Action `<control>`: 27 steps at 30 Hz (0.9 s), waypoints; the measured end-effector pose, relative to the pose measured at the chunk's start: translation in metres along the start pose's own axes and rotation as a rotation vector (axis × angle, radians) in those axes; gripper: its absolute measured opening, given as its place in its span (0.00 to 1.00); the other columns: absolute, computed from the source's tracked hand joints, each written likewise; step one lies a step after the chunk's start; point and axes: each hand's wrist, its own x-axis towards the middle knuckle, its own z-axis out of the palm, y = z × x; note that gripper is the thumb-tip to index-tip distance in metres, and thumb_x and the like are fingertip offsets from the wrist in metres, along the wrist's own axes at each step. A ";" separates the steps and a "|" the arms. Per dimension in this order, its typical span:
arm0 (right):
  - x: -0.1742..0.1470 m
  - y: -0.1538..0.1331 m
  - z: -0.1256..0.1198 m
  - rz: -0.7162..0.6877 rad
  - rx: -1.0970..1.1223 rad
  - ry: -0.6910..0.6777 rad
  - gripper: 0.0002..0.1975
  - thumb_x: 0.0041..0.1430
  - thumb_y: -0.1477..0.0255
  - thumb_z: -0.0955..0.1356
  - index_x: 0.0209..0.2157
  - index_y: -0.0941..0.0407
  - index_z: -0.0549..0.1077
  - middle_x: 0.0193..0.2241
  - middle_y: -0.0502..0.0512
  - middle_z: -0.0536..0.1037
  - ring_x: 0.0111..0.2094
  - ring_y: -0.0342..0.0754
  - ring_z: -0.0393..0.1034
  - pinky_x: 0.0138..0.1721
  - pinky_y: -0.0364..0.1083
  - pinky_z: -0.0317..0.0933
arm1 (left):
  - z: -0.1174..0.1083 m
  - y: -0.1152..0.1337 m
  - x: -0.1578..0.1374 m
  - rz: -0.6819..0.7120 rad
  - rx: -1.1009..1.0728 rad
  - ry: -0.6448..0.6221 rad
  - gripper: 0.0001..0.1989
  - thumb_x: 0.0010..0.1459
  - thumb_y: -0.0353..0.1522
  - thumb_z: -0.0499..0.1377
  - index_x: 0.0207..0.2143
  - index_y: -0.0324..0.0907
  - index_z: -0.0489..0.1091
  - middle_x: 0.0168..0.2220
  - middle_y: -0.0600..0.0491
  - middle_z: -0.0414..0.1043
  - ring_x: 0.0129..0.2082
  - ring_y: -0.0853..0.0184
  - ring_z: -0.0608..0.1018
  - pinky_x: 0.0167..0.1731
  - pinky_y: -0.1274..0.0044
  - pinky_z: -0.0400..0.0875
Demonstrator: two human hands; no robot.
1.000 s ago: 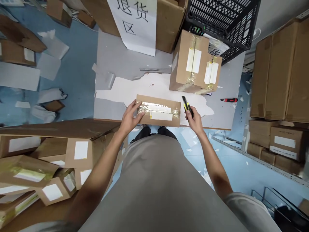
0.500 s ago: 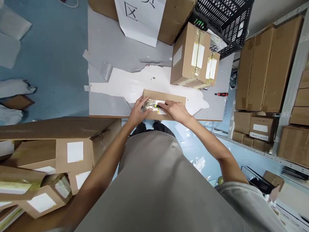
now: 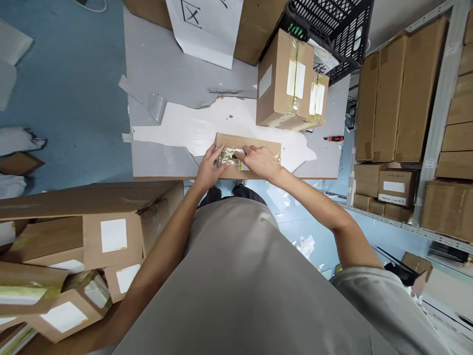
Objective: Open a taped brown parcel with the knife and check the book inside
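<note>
A long, low cardboard box (image 3: 248, 139) lies at the table's front edge, with shiny clear tape and a white label (image 3: 243, 166) on its top. My left hand (image 3: 210, 167) grips the left end of this box, thumb and fingers spread against its taped top. Closed around a small black-and-yellow utility knife (image 3: 232, 156), my right hand (image 3: 260, 160) is over the middle of the box. The knife's tip is at the tape near my left fingers, and most of its handle is hidden in my right hand.
Two taped cardboard boxes (image 3: 284, 79) stand at the back right beside a black plastic crate (image 3: 332, 29). A red-and-black utility knife (image 3: 334, 138) lies near the table's right edge. A large open carton (image 3: 162, 212) with labelled boxes is at left; shelving (image 3: 432, 148) is at right.
My right hand has moved slightly left along the box with the knife, and its fingers now cover more of the handle. My left hand stays on the box's left end.
</note>
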 end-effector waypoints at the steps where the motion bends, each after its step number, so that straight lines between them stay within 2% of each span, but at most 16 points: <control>1: 0.002 -0.003 -0.003 -0.002 0.003 -0.003 0.24 0.80 0.82 0.56 0.68 0.60 0.71 0.59 0.73 0.80 0.56 0.60 0.77 0.46 0.51 0.68 | 0.000 -0.001 0.000 0.001 0.004 0.000 0.44 0.67 0.57 0.67 0.78 0.48 0.67 0.82 0.40 0.54 0.82 0.44 0.60 0.77 0.56 0.64; 4: 0.007 -0.012 -0.010 0.003 0.010 -0.019 0.24 0.79 0.83 0.56 0.66 0.64 0.74 0.58 0.76 0.80 0.56 0.61 0.78 0.47 0.52 0.69 | -0.001 0.000 -0.001 0.009 0.015 -0.004 0.45 0.67 0.60 0.65 0.77 0.46 0.67 0.82 0.39 0.54 0.82 0.44 0.59 0.77 0.56 0.63; 8: 0.001 -0.013 -0.017 0.039 0.017 -0.036 0.23 0.78 0.85 0.57 0.61 0.66 0.77 0.56 0.77 0.82 0.55 0.61 0.80 0.47 0.51 0.68 | -0.004 0.005 -0.003 0.005 0.014 0.001 0.48 0.66 0.63 0.64 0.77 0.45 0.68 0.81 0.37 0.55 0.82 0.43 0.58 0.73 0.56 0.70; 13: -0.033 0.020 -0.016 0.136 0.004 -0.119 0.22 0.76 0.87 0.58 0.57 0.66 0.81 0.53 0.77 0.83 0.54 0.62 0.81 0.46 0.51 0.66 | -0.005 0.013 -0.005 -0.029 0.007 0.012 0.47 0.67 0.63 0.64 0.77 0.47 0.68 0.82 0.38 0.56 0.83 0.42 0.57 0.72 0.55 0.70; 17: -0.051 0.043 -0.007 0.101 0.038 -0.086 0.22 0.79 0.83 0.59 0.64 0.61 0.77 0.54 0.73 0.83 0.53 0.60 0.81 0.45 0.50 0.67 | -0.005 0.019 -0.006 -0.073 -0.003 0.026 0.46 0.66 0.61 0.66 0.77 0.47 0.68 0.82 0.39 0.56 0.83 0.44 0.57 0.73 0.55 0.69; 21: -0.032 0.037 0.004 -0.008 0.116 0.031 0.23 0.80 0.79 0.60 0.69 0.55 0.72 0.56 0.69 0.82 0.52 0.58 0.81 0.46 0.50 0.69 | -0.004 0.024 -0.007 -0.099 -0.005 0.041 0.46 0.65 0.61 0.67 0.77 0.48 0.68 0.81 0.39 0.57 0.83 0.45 0.57 0.73 0.55 0.69; 27: 0.007 0.013 0.009 -0.039 0.166 0.044 0.23 0.79 0.82 0.58 0.65 0.63 0.76 0.57 0.73 0.83 0.54 0.59 0.82 0.50 0.52 0.71 | -0.003 0.026 -0.006 -0.127 0.004 0.044 0.49 0.63 0.63 0.67 0.77 0.47 0.68 0.80 0.38 0.60 0.83 0.44 0.57 0.73 0.55 0.69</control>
